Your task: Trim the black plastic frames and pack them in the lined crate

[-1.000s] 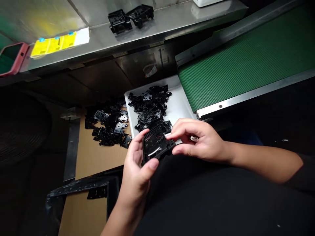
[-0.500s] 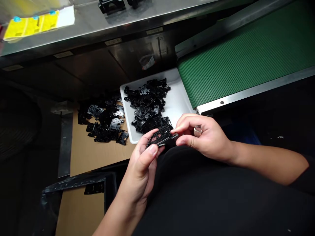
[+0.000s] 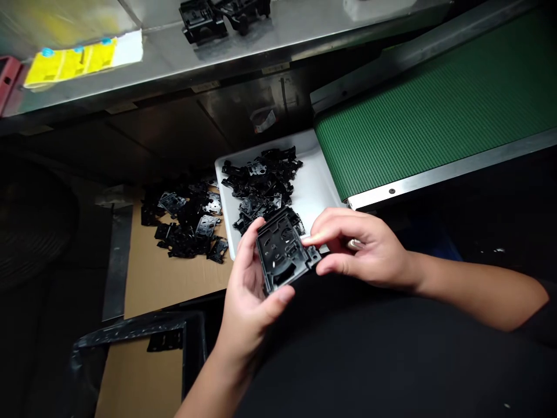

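Both my hands hold one flat black plastic part (image 3: 285, 251) just above my lap. My left hand (image 3: 248, 290) grips it from the left and below, thumb on its lower edge. My right hand (image 3: 361, 249), with a ring on one finger, pinches the part's right edge. The part's moulded face is turned up toward me. Right behind it, a white tray (image 3: 315, 183) carries a heap of similar black parts (image 3: 261, 188).
More black parts (image 3: 187, 217) lie on brown cardboard (image 3: 169, 273) left of the tray. A green conveyor belt (image 3: 430, 98) runs off to the right. A steel shelf (image 3: 174, 49) above holds two black parts (image 3: 221, 14) and a yellow label (image 3: 69, 61). A black-lined box (image 3: 130, 348) sits at lower left.
The part was tipped edge-on half a second ago; now it is turned back with its face toward me. Both hands kept hold of it throughout.
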`<state>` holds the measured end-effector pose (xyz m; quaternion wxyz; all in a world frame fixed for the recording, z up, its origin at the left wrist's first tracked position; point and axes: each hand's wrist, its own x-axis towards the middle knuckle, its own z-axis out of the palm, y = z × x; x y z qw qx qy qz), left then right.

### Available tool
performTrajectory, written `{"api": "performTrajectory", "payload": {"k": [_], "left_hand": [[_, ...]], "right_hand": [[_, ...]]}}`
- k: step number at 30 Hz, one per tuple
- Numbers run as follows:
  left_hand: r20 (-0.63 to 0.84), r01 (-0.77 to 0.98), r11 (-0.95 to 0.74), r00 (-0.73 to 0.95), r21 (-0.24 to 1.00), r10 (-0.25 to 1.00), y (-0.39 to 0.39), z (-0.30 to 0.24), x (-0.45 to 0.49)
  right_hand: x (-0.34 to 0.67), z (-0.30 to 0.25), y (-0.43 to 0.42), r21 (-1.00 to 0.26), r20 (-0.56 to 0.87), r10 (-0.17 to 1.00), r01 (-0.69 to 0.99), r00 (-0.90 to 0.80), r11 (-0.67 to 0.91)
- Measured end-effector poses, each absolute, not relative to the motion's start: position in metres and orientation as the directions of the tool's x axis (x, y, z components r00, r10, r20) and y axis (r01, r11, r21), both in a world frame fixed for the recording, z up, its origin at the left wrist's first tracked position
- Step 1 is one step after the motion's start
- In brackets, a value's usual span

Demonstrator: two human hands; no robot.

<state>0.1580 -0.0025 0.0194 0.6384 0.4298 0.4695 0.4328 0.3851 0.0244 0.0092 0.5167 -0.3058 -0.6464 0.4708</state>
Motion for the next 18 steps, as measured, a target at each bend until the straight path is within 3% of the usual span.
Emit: {"api": "performTrajectory", "payload": {"k": [3, 7, 18], "left_hand": [[0.024, -0.010, -0.023, 0.164, 1.000, 0.986, -0.002, 0.011, 0.150], [0.270, 0.094, -0.299, 0.238, 0.950, 0.933, 0.001, 0.006, 0.140], [0.270, 0.067, -0.277, 0.097, 0.959, 0.958, 0.014, 0.027, 0.149]], "right_hand": [[0.394, 0.007, 0.028, -0.849, 0.513, 0.779, -0.083, -0.361, 0.521], [0.399, 0.003, 0.028, -0.791, 0.573, 0.723, -0.029, -0.386, 0.611], [0.391, 0.004, 0.029, -0.908, 0.418, 0.873, -0.102, -0.252, 0.405]]}}
